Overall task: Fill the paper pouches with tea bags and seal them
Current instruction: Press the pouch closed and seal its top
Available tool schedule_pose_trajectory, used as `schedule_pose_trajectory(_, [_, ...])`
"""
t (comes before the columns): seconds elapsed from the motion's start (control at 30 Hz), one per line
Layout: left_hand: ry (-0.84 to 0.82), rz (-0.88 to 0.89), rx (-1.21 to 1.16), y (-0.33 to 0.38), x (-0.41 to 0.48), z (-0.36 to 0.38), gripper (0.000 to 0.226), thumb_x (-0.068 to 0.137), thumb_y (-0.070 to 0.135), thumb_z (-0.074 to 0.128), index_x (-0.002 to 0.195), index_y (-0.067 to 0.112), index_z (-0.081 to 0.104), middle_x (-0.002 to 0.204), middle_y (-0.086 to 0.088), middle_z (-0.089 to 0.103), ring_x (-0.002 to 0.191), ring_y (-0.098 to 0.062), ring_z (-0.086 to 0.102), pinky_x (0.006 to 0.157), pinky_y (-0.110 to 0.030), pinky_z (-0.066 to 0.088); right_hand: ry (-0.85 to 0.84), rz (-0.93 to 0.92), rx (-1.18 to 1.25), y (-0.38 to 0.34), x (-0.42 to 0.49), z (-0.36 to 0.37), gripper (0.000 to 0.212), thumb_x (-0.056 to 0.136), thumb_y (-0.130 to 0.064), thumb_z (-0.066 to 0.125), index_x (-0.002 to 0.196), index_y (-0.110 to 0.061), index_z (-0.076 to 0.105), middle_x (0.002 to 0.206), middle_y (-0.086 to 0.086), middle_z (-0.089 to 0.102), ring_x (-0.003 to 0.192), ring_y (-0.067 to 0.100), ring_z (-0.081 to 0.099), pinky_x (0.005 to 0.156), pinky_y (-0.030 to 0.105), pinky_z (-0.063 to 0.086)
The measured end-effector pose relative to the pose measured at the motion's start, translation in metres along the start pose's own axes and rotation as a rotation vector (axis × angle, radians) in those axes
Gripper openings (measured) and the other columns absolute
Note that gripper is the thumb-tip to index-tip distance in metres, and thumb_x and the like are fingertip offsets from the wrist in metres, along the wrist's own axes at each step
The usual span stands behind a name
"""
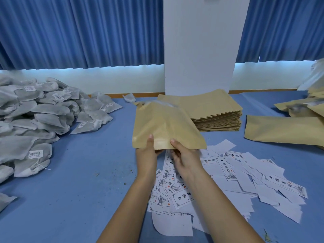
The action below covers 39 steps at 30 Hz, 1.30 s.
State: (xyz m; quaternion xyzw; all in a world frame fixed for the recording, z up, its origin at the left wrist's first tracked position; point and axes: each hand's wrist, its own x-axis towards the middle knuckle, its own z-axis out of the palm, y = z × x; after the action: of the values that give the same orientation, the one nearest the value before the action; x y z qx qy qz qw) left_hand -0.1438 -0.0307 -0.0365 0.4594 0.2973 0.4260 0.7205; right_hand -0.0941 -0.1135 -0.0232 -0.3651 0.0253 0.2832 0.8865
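Head view: paper pouch [164, 127] held above the blue tabletop [78, 190], tilted, mouth at the far end. Left hand [147, 155] and right hand [185, 160] pinch its near edge, thumbs on top, fingers curled beneath, mostly hidden. Heap of tea bags [35, 113] well to the left; stack of empty pouches [215, 113] just behind; printed labels [228, 172] below the hands.

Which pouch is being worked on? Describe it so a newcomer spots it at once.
Find the white pillar behind the blue table; a stack of brown pouches lies before it. The worked pouch, nearer at that stack's left, is gripped by the left hand and right hand. It alone is lifted, open at its far end.
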Motion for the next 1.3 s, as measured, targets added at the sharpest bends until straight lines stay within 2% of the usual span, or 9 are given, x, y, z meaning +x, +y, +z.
schedule_pose_trajectory(0.13, [0.018,0.096,0.139,-0.004,-0.004,0.002,0.037,0.094,0.026,0.058,0.129,0.015,0.056,0.122,0.000,0.063,0.112,-0.017,0.060,0.095,-0.032,0.048,0.044,-0.030,-0.069,-0.003,-0.001,-0.001,0.025,0.079,0.013,0.065,0.095,-0.006,0.061,0.088,0.007,0.066,0.079,0.017,0.061,0.078,0.028,0.050])
schedule_pose_trajectory(0.3, [0.096,0.108,0.115,-0.008,-0.008,0.007,0.038,0.094,0.030,0.057,0.131,0.020,0.054,0.125,0.006,0.060,0.116,-0.014,0.055,0.102,-0.033,0.041,0.089,-0.036,-0.047,-0.009,0.004,-0.005,0.018,0.090,0.006,0.057,0.107,0.000,0.057,0.097,0.011,0.063,0.077,0.019,0.061,0.060,0.025,0.054])
schedule_pose_trajectory(0.5, [0.045,0.133,0.117,-0.009,-0.004,0.009,0.021,0.095,0.033,0.055,0.115,0.036,0.051,0.103,0.027,0.055,0.106,-0.005,0.053,0.089,-0.022,0.037,0.318,-0.044,-0.060,-0.023,0.018,-0.018,0.013,0.089,0.004,0.060,0.079,-0.001,0.053,0.091,0.013,0.057,0.075,0.022,0.058,0.067,0.028,0.052])
schedule_pose_trajectory(0.67, [-0.068,0.182,0.156,0.003,-0.003,0.009,0.022,0.088,0.025,0.066,0.107,0.034,0.058,0.106,0.021,0.063,0.101,-0.003,0.059,0.085,-0.019,0.044,0.314,-0.049,0.007,-0.032,0.015,-0.022,0.010,0.089,0.004,0.058,0.081,-0.002,0.057,0.098,0.012,0.058,0.072,0.016,0.055,0.059,0.022,0.046])
schedule_pose_trajectory(0.8, [-0.273,0.109,0.203,0.025,-0.010,0.031,0.014,0.093,0.008,0.057,0.105,0.017,0.058,0.107,-0.003,0.067,0.098,-0.021,0.062,0.087,-0.037,0.051,0.161,-0.053,0.041,-0.043,0.000,-0.014,0.010,0.091,0.005,0.054,0.085,-0.002,0.058,0.095,0.011,0.061,0.078,0.017,0.057,0.056,0.021,0.045])
schedule_pose_trajectory(0.93, [-0.143,0.236,0.298,0.054,-0.024,0.069,0.024,0.091,0.004,0.048,0.069,0.014,0.050,0.059,0.005,0.046,0.056,-0.016,0.042,0.050,-0.018,0.036,0.058,-0.049,0.038,-0.075,-0.021,-0.006,0.010,0.093,0.003,0.049,0.084,0.001,0.054,0.088,0.015,0.058,0.070,0.023,0.054,0.047,0.024,0.047])
schedule_pose_trajectory(1.0, [-0.196,0.217,0.264,0.060,-0.039,0.089,0.009,0.089,0.003,0.050,0.088,0.003,0.059,0.069,0.003,0.054,0.065,-0.017,0.049,0.063,-0.023,0.042,0.103,-0.117,-0.014,-0.095,-0.031,-0.013,0.012,0.093,-0.005,0.055,0.082,0.000,0.057,0.079,0.015,0.061,0.061,0.024,0.059,0.043,0.023,0.047])
schedule_pose_trajectory(1.13, [-0.372,0.062,0.147,0.048,-0.075,0.127,0.030,0.091,0.004,0.055,0.120,0.006,0.051,0.115,-0.010,0.063,0.108,-0.030,0.059,0.097,-0.049,0.047,0.214,-0.288,-0.121,-0.142,-0.049,-0.048,0.011,0.091,-0.013,0.062,0.086,-0.004,0.063,0.075,0.008,0.065,0.049,0.017,0.061,0.038,0.020,0.043])
schedule_pose_trajectory(1.3, [-0.588,-0.161,-0.081,0.009,-0.125,0.182,0.035,0.094,-0.007,0.047,0.127,0.003,0.051,0.105,-0.005,0.065,0.090,-0.018,0.065,0.069,-0.032,0.058,0.386,-0.514,-0.116,-0.188,-0.069,-0.111,0.012,0.093,-0.007,0.056,0.093,-0.017,0.063,0.084,-0.001,0.064,0.057,0.011,0.053,0.036,0.019,0.036])
